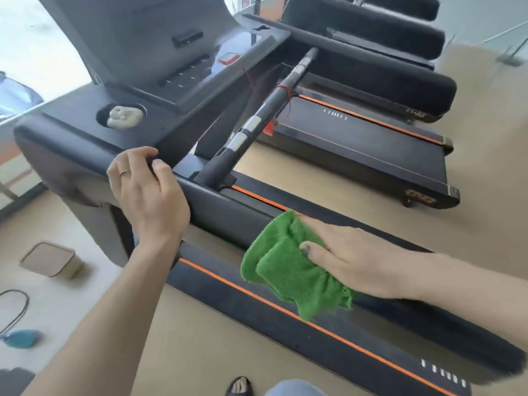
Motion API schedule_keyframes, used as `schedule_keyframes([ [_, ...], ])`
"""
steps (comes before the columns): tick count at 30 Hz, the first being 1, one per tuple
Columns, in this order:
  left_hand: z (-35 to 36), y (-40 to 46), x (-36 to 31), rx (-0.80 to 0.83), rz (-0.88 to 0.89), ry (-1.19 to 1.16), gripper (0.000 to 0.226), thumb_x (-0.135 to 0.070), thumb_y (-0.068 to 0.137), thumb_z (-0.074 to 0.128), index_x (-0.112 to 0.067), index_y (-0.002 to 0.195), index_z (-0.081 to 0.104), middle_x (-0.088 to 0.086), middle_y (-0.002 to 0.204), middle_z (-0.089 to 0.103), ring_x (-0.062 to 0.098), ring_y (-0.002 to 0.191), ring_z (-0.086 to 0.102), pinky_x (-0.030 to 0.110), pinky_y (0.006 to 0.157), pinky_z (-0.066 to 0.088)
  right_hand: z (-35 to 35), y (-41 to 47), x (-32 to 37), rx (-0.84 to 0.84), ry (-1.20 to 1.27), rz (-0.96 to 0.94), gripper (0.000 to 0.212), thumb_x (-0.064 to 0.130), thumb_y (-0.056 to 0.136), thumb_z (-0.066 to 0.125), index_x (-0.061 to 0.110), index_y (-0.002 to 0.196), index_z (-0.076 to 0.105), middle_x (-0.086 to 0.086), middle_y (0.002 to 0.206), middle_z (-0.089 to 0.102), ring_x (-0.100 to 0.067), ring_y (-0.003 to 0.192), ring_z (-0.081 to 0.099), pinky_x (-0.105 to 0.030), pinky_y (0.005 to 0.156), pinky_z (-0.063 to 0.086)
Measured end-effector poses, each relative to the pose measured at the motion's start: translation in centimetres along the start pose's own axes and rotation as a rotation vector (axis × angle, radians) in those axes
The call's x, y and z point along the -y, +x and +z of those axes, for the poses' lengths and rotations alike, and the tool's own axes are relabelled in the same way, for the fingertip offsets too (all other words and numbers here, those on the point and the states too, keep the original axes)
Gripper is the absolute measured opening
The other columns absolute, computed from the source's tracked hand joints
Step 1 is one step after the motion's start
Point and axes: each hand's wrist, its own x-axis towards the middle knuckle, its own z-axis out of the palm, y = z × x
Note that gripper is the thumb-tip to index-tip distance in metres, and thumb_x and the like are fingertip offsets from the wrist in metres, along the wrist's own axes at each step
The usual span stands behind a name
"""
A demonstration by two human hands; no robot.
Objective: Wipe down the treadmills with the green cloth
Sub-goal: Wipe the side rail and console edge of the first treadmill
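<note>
A black treadmill (pixel 217 201) with orange stripes fills the middle of the head view. My right hand (pixel 351 258) presses a crumpled green cloth (pixel 291 270) onto its padded side handrail, fingers on top of the cloth. My left hand (pixel 145 187) rests further up the same handrail near the console, fingers curled over the edge, a ring on one finger. A second treadmill (pixel 363 144) stands beyond on the right, and more padded rails lie behind it.
A crumpled pale rag (pixel 124 117) sits in the console's cup holder. A red safety cord (pixel 283 110) hangs from the centre bar. On the floor at left are a square box (pixel 51 260), a cable loop (pixel 17 307) and a blue object (pixel 21 338). My foot (pixel 240 385) shows below.
</note>
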Motion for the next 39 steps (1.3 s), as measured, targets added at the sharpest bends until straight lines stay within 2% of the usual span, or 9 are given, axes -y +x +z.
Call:
schedule_keyframes([
  [8, -1.7, -1.9, -3.9, 0.042, 0.063, 0.141, 0.045, -0.033, 0.101, 0.030, -0.007, 0.131, 0.051, 0.014, 0.131, 0.056, 0.031, 0.131, 0.042, 0.045, 0.115, 0.027, 4.4, 1.3, 3.1, -0.315, -0.712, -0.234, 0.085, 0.043, 0.102, 0.042, 0.010, 0.157, -0.014, -0.034, 0.159, 0.000, -0.051, 0.137, 0.029, -0.055, 0.113, 0.031],
  [11, -1.6, -7.4, -8.3, 0.075, 0.174, -0.016, 0.037, -0.025, 0.102, 0.035, -0.009, 0.130, 0.052, 0.008, 0.130, 0.057, 0.025, 0.128, 0.044, 0.039, 0.112, 0.031, 6.8, -6.0, -3.5, -0.375, -0.798, -0.283, 0.100, 0.036, 0.090, 0.067, 0.013, 0.160, 0.000, -0.036, 0.159, 0.004, -0.057, 0.138, 0.027, -0.060, 0.115, 0.030],
  [15, 1.1, -13.5, -11.8, 0.241, 0.183, -0.120, 0.037, -0.027, 0.102, 0.031, -0.012, 0.126, 0.055, 0.000, 0.123, 0.060, 0.017, 0.123, 0.046, 0.039, 0.108, 0.035, 7.3, -14.0, -11.7, -0.412, -0.711, -0.269, 0.090, 0.047, 0.090, 0.066, 0.016, 0.160, 0.017, -0.035, 0.156, 0.023, -0.050, 0.128, 0.048, -0.057, 0.100, 0.048],
  [19, 2.8, -14.8, -12.9, 0.233, 0.030, 0.048, 0.037, -0.028, 0.103, 0.027, -0.024, 0.110, 0.063, -0.007, 0.111, 0.066, 0.016, 0.115, 0.051, 0.036, 0.096, 0.037, 5.1, -11.7, -9.8, -0.323, -0.517, -0.229, 0.075, 0.054, 0.099, 0.040, 0.019, 0.160, 0.013, -0.027, 0.149, 0.038, -0.044, 0.115, 0.056, -0.050, 0.092, 0.053],
  [21, 3.1, -14.6, -13.2, 0.234, -0.037, 0.126, 0.039, -0.027, 0.103, 0.026, -0.026, 0.101, 0.066, -0.009, 0.112, 0.068, 0.016, 0.115, 0.052, 0.033, 0.090, 0.034, 2.8, -8.8, -8.7, -0.150, -0.158, -0.166, 0.068, 0.061, 0.101, 0.029, 0.031, 0.159, 0.009, -0.011, 0.150, 0.042, -0.035, 0.126, 0.051, -0.041, 0.100, 0.044],
  [25, 2.8, -15.4, -13.6, 0.247, -0.043, 0.198, 0.044, -0.028, 0.101, 0.024, -0.026, 0.094, 0.067, -0.012, 0.105, 0.066, 0.015, 0.115, 0.052, 0.033, 0.084, 0.031, 1.6, -7.5, -11.3, 0.111, 0.521, -0.227, 0.038, 0.052, 0.105, 0.035, 0.035, 0.134, 0.054, 0.018, 0.125, 0.063, -0.004, 0.118, 0.058, -0.016, 0.098, 0.039],
  [30, 3.0, -15.7, -14.2, 0.227, -0.089, 0.232, 0.043, -0.028, 0.101, 0.024, -0.025, 0.092, 0.067, -0.014, 0.093, 0.060, 0.013, 0.113, 0.051, 0.032, 0.081, 0.029, 6.1, -11.0, -21.3, 0.345, 0.930, -0.167, 0.048, 0.072, 0.093, 0.044, 0.048, 0.133, 0.058, 0.014, 0.134, 0.064, -0.012, 0.127, 0.058, -0.047, 0.115, 0.034],
  [35, 3.3, -15.3, -13.7, 0.191, -0.072, 0.236, 0.041, -0.030, 0.099, 0.026, -0.026, 0.090, 0.066, -0.015, 0.079, 0.058, 0.010, 0.104, 0.051, 0.034, 0.079, 0.030, 5.1, -7.1, -18.4, 0.274, 0.751, -0.064, 0.059, 0.082, 0.085, 0.045, 0.042, 0.121, 0.068, 0.018, 0.121, 0.070, -0.004, 0.115, 0.065, -0.038, 0.106, 0.045],
  [39, 3.5, -15.0, -12.8, 0.179, -0.057, 0.237, 0.041, -0.030, 0.099, 0.027, -0.027, 0.087, 0.066, -0.013, 0.089, 0.062, 0.011, 0.107, 0.052, 0.034, 0.078, 0.031, 2.1, -4.7, -13.0, 0.327, 0.755, -0.087, 0.029, 0.048, 0.101, 0.051, 0.031, 0.117, 0.069, 0.010, 0.108, 0.074, -0.003, 0.094, 0.071, -0.032, 0.095, 0.054],
])
